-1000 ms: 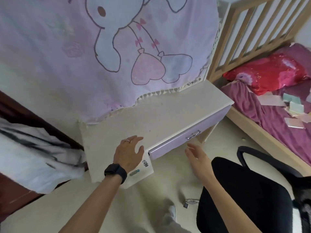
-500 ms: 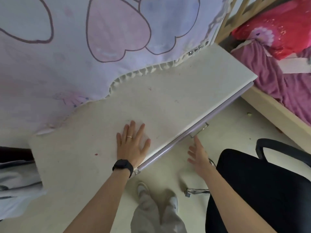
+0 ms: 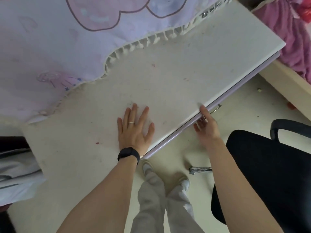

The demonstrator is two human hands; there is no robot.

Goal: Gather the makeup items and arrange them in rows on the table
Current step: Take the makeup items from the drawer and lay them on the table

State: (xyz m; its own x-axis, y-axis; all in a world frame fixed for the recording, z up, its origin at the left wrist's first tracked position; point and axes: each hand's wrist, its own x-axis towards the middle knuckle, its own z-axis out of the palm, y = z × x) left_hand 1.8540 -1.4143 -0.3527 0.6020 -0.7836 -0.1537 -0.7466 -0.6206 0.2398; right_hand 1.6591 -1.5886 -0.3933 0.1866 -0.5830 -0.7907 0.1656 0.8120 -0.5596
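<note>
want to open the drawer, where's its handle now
In the head view, right of centre, the drawer handle sticks out of the lilac drawer front, just beyond the right hand.

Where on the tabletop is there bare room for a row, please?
The widest bare stretch of tabletop lies between the frilled cloth and the front edge, right of the left hand. A smaller bare patch sits left of it. The right hand crowds the edge at the drawer front.

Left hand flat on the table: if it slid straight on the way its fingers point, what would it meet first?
The left hand would first meet the cloth's frilled edge; only bare table lies between.
</note>
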